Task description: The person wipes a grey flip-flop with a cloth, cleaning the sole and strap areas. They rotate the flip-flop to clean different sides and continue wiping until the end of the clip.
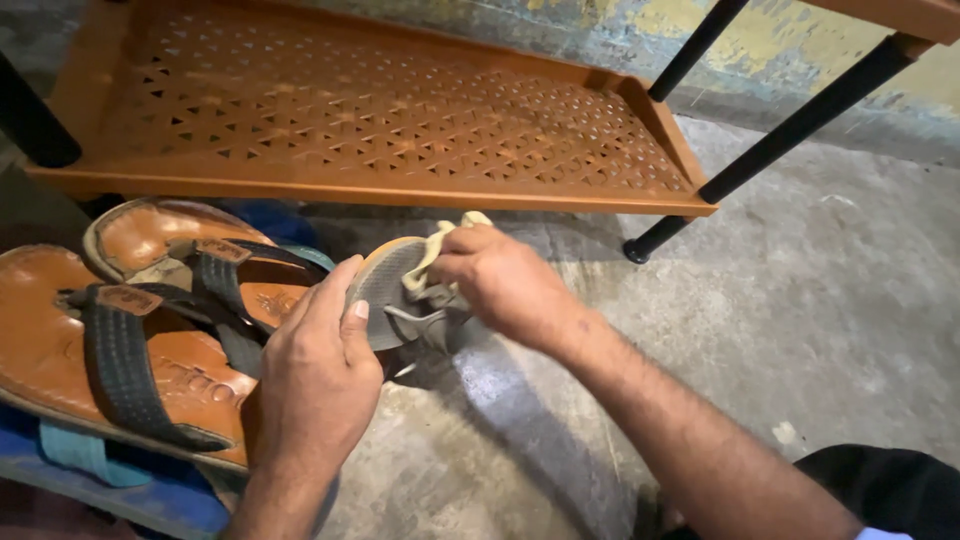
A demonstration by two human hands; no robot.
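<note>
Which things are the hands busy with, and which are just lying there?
In use:
left hand holding the grey sandal
right hand pressing the pale cloth on it

Just lying about:
brown sandals
blue sandal underneath them
orange rack shelf

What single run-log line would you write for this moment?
left hand: holds grey flip-flop | right hand: presses pale cloth on it | beside: brown sandals | behind: orange rack shelf
</note>
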